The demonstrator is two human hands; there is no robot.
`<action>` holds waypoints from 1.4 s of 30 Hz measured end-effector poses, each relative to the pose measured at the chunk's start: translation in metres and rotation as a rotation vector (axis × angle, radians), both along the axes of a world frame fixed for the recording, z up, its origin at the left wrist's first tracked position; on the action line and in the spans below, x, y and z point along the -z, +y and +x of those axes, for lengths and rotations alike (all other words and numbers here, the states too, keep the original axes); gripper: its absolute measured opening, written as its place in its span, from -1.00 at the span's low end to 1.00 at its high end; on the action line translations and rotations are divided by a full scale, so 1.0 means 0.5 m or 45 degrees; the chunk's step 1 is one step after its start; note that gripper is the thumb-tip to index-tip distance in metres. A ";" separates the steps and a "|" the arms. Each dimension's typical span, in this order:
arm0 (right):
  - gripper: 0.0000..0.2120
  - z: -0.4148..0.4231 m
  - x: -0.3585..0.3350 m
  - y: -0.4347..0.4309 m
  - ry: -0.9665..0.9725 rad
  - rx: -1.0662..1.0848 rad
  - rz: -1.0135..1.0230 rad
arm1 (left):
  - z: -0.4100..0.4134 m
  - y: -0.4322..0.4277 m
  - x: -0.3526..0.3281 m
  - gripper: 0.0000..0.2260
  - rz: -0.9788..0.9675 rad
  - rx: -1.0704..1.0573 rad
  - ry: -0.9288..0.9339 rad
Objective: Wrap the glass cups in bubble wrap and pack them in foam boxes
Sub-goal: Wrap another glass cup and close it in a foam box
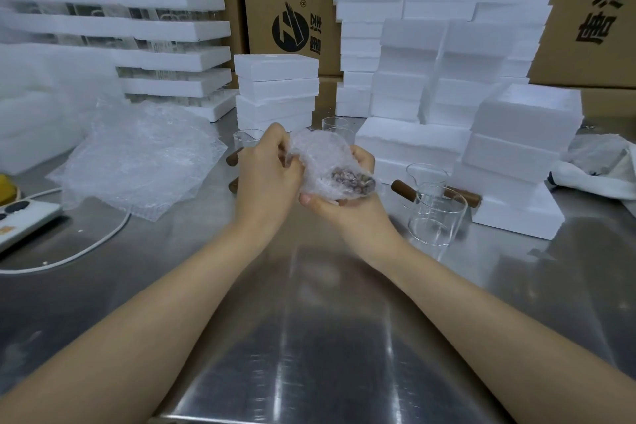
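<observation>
Both hands, left hand (266,170) and right hand (347,196), grip the bubble-wrapped cup (327,165) between them.

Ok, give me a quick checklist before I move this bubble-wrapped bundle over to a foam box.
1. Grip: left hand and right hand both hold the bubble-wrap bundle above the table: ok.
2. Wrap closed all round: something brown shows through the lower end: cannot tell.
3. Foam box open and ready: the foam boxes are stacked, with no cavity showing: not ok.
4. Path to the right: a bare glass cup stands close to the right hand: not ok.
5. Spare bubble wrap sheets lie to the left: ok.
</observation>
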State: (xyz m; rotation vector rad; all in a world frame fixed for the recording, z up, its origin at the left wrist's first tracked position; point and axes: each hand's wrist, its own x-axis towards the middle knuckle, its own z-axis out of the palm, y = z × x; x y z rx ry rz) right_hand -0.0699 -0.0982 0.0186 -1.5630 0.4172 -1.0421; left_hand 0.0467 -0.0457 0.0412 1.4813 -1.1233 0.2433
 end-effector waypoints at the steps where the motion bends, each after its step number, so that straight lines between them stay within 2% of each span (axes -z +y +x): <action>1: -0.28 0.000 0.000 0.001 0.007 0.010 -0.004 | -0.001 -0.001 0.000 -0.73 -0.001 -0.007 0.046; 5: -0.30 0.004 0.000 -0.003 -0.078 0.094 0.065 | -0.003 -0.009 0.003 -0.72 -0.026 0.065 0.161; 8: -0.29 0.004 -0.004 -0.016 -0.149 0.092 0.187 | -0.003 -0.008 0.005 -0.65 0.049 0.110 0.012; 11: -0.32 -0.001 -0.003 -0.028 -0.206 0.068 0.267 | -0.003 -0.006 0.003 -0.78 0.018 0.118 -0.260; 14: -0.39 -0.002 -0.001 -0.038 -0.213 0.063 0.284 | -0.003 -0.008 0.001 -0.96 -0.055 0.151 -0.267; 16: -0.41 -0.002 -0.002 -0.041 -0.202 0.046 0.277 | -0.001 -0.008 -0.001 -0.99 -0.072 0.157 -0.270; 20: -0.39 0.001 -0.002 -0.030 -0.120 0.074 0.202 | 0.006 -0.006 -0.003 -0.87 -0.084 0.132 -0.274; 24: -0.36 0.010 0.005 -0.021 -0.043 0.188 0.004 | 0.009 -0.003 0.004 -0.78 -0.035 -0.038 -0.309; 27: -0.40 0.010 -0.001 -0.019 -0.097 0.111 0.105 | 0.006 -0.008 0.006 -0.82 0.005 -0.033 -0.291; 29: -0.55 0.005 -0.007 -0.020 -0.149 0.066 0.203 | 0.003 -0.010 0.008 -0.80 0.052 0.034 -0.277; 31: -0.65 -0.004 -0.010 -0.022 -0.202 0.019 0.322 | 0.003 -0.007 0.009 -0.61 0.137 0.163 -0.197; 33: -0.63 -0.010 -0.011 -0.023 -0.245 -0.045 0.387 | 0.008 -0.005 0.008 -0.46 0.246 0.277 -0.183; 39: -0.55 -0.008 -0.007 -0.018 -0.285 -0.148 0.454 | 0.010 -0.003 -0.002 -0.77 0.138 0.322 -0.394; 42: -0.55 -0.010 -0.002 -0.018 -0.270 -0.214 0.420 | 0.021 -0.001 -0.008 -0.81 0.154 0.313 -0.416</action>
